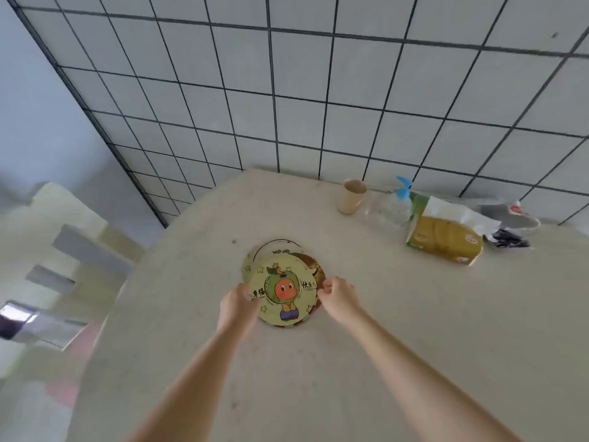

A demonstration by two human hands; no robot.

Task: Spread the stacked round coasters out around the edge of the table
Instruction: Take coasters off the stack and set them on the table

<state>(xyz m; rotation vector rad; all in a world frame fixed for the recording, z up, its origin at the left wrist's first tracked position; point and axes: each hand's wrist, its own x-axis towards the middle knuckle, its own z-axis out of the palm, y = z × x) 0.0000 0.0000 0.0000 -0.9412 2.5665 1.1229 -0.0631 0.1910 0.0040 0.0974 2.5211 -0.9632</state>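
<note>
A loose stack of round coasters (280, 250) lies near the middle of the pale table (382, 314). The top coaster (283, 291) is yellow-green with an orange cartoon figure. A white coaster and a brown one (314, 266) stick out from under it at the back. My left hand (238, 306) grips the top coaster's left rim. At the right rim, the fingers of my right hand (339, 296) are pinched on its edge. Both forearms reach in from the bottom of the view.
At the back of the table stand a paper cup (352, 196), a clear spray bottle with a blue nozzle (400, 202), a yellow-green packet (443, 237) and a bowl (522, 223). A tiled wall rises behind. The table's left edge drops off to a chair (79, 250).
</note>
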